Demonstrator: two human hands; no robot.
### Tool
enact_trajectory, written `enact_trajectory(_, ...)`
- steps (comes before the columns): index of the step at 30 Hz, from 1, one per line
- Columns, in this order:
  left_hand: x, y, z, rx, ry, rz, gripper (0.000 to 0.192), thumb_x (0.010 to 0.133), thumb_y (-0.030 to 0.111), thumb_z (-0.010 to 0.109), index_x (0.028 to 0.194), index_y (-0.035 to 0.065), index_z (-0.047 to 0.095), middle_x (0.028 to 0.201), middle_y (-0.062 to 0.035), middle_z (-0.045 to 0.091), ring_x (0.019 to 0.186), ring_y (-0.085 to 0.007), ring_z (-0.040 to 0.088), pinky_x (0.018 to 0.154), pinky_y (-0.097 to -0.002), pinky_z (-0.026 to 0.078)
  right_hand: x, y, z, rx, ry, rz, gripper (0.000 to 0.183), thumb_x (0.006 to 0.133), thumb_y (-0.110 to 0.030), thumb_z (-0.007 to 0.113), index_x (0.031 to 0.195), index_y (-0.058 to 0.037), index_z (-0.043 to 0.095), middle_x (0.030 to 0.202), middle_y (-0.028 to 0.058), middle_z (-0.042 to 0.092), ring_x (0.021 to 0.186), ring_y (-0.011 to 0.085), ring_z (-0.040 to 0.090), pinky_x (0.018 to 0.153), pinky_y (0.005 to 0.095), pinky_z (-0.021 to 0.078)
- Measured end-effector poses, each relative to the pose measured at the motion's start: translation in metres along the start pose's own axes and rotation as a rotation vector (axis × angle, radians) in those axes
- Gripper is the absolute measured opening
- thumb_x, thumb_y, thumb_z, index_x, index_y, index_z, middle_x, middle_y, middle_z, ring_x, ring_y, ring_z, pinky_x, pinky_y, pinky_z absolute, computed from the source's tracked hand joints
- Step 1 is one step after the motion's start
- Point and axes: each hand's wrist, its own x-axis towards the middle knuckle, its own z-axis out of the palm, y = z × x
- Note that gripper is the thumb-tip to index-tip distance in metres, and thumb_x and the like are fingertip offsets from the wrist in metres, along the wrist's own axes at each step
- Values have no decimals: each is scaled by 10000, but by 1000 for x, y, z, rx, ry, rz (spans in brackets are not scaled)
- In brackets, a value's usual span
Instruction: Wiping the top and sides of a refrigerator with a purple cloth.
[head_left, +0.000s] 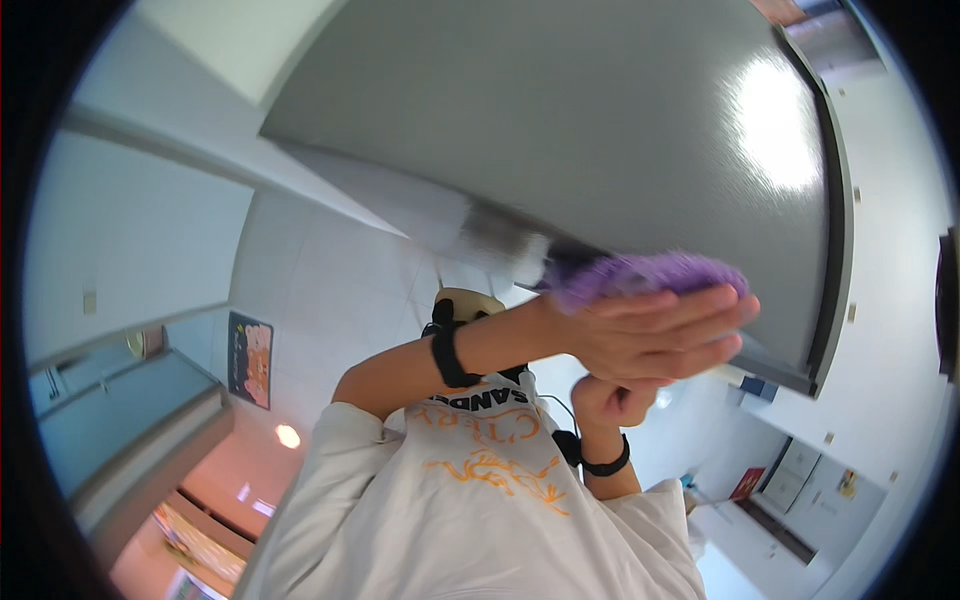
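My left hand (660, 337) reaches across to the right, its fingers extended together against a fluffy purple cleaning cloth (660, 277). The cloth lies between this hand and the lower edge of a large, glossy dark-grey panel (555, 127). Just below, close to the left wrist and palm, my right hand (615, 405) is curled into a fist, with nothing visible in it. Both wrists carry black bands. A blurred white and dark object (510, 240) shows beside the cloth under the panel's edge; what it is, I cannot tell.
The panel's dark rim (832, 225) runs down the right side, beside white cabinet fronts (885, 300). A printed mat (251, 360) lies on the tiled floor (322, 262) at left. Farther left is a pale door or panel (142, 232). More white cabinets stand at lower right.
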Motion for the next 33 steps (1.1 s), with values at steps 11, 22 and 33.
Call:
enact_trajectory(11,-5,61,82,-120,-189,463,476,916,345,507,1296,59,512,1398,-119,506,1353,-205,421,1189,-436,158,-43,71,-46,-136,271,462,146,898,-86,558,925,45,614,882,93,669,790,165,623,676,256,470)
enact_trajectory(22,-94,-39,-20,226,46,95,372,915,326,481,1208,140,617,1389,-148,498,1371,-241,390,1158,-506,184,23,45,24,426,-526,-40,266,769,81,561,1020,62,646,1120,206,618,933,314,658,770,352,542)
enact_trajectory(33,-84,-98,-59,168,496,-597,582,973,249,304,1445,-62,165,1570,-266,12,1466,-359,51,1169,-431,76,37,28,64,830,-740,-130,339,749,164,523,1038,51,660,1007,172,670,835,280,667,706,322,543)
